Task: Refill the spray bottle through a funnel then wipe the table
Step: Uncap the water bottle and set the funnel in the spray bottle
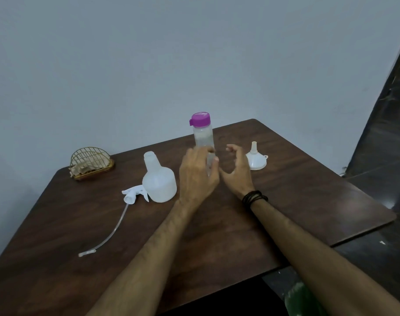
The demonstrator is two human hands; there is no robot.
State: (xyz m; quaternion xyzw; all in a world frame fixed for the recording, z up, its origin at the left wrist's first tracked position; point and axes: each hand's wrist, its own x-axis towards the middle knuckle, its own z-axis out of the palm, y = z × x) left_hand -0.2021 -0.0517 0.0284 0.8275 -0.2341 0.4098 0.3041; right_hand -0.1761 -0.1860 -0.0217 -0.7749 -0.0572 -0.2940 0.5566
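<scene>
The spray bottle (159, 181) has been left uncapped left of the water bottle (203, 137), funnel (255, 158) inverted to its right, while the left hand (197, 176) seemingly touches it and the right hand (236, 171) is held open, empty, ready for grasping.

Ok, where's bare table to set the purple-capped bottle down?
Bare wood lies near the table edge, right of the right hand, below the funnel. Crowded: spray bottle, trigger head, tube.
</scene>
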